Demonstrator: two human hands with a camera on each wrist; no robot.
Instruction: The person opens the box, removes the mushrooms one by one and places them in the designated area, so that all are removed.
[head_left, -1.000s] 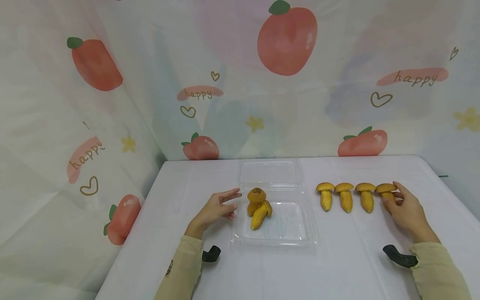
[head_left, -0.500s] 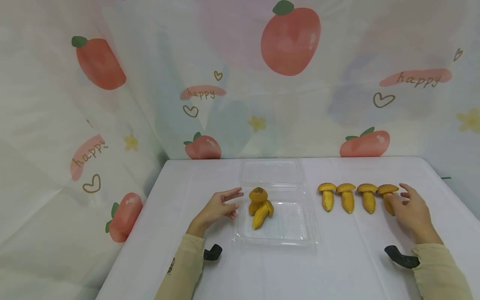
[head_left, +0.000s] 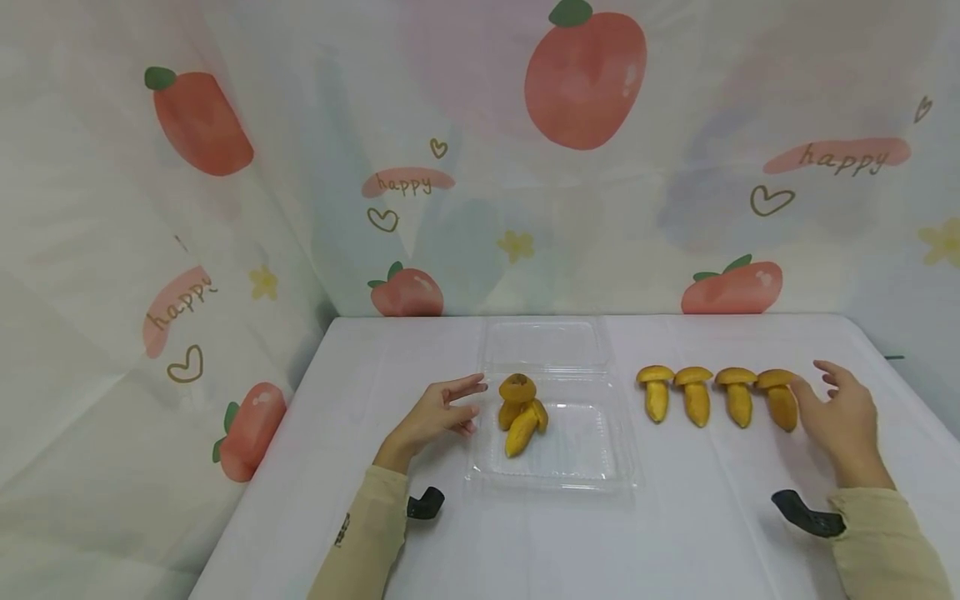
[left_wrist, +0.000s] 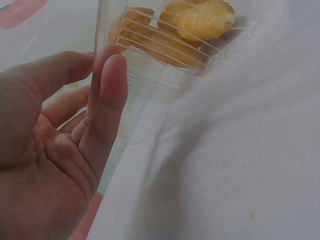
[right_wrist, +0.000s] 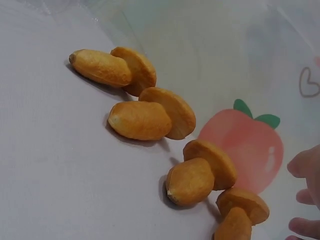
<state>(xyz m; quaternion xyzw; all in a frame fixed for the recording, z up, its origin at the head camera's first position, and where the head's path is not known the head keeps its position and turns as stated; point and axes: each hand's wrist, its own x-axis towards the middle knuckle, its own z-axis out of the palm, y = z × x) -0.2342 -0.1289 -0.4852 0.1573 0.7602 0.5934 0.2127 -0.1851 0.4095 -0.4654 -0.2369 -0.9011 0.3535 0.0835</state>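
A clear plastic clamshell box (head_left: 577,446) lies with its lid folded back on the white table. In its left part several yellow-brown mushrooms (head_left: 522,432) are heaped together. My left hand (head_left: 429,421) is at the box's left side, fingers loosely bent; in the left wrist view its fingertips (left_wrist: 114,82) are at the clear wall, though contact is hard to tell. To the right, several similar mushrooms lie in a row, caps toward the back. Just right of the rightmost mushroom (head_left: 782,402), my right hand (head_left: 842,421) is spread with nothing in it. Its thumb is close to that mushroom.
The box's lid (head_left: 542,344) reaches toward the table's back edge. A fruit-printed cloth (head_left: 465,250) hangs behind and to the left. Black curved pieces (head_left: 808,513) stick out at both wrists, beside the sleeves.
My right hand has let go of the rightmost mushroom and moved off to the right, fingers spreading. That mushroom stays in the row. My left hand has hardly moved.
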